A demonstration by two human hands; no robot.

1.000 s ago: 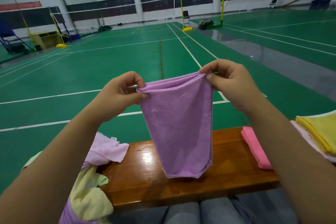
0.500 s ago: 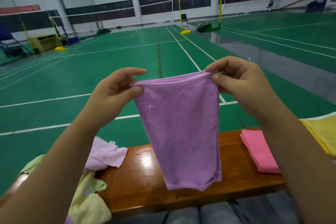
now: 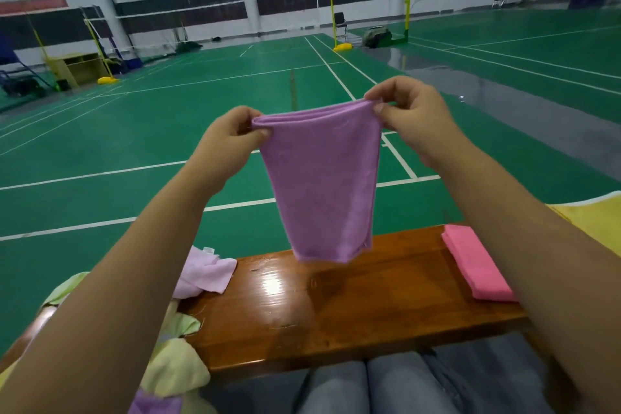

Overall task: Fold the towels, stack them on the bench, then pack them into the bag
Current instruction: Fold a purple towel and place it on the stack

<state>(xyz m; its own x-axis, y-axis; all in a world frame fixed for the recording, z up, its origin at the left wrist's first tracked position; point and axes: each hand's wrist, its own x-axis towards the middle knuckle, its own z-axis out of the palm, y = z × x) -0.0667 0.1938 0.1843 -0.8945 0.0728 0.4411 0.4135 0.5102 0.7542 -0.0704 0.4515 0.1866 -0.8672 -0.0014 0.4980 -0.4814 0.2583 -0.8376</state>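
Raised a little higher than half a second ago, the purple towel (image 3: 324, 185) now hangs with its bottom hem just above the far edge of the wooden bench (image 3: 336, 306), where before it dangled lower in front of the seat. Both hands have lifted with it and sit slightly closer together along the doubled top edge. At the towel's left top corner the left hand (image 3: 228, 144) pinches the cloth between thumb and curled fingers; at the right corner the right hand (image 3: 410, 114) does the same, so the cloth hangs in a narrow, folded panel between them. On the bench to the right lies a folded pink towel (image 3: 477, 265), flat on the wood, partly hidden by the right forearm. Beyond that arm a yellow towel (image 3: 598, 218) shows at the picture's edge, though what it rests on cannot be told. At the bench's left end a loose heap of unfolded cloths spills over the edge: a pale lilac towel (image 3: 205, 272) on top and light green towels (image 3: 174, 370) below. Behind everything stretches a green court floor (image 3: 168, 131) marked with white lines.
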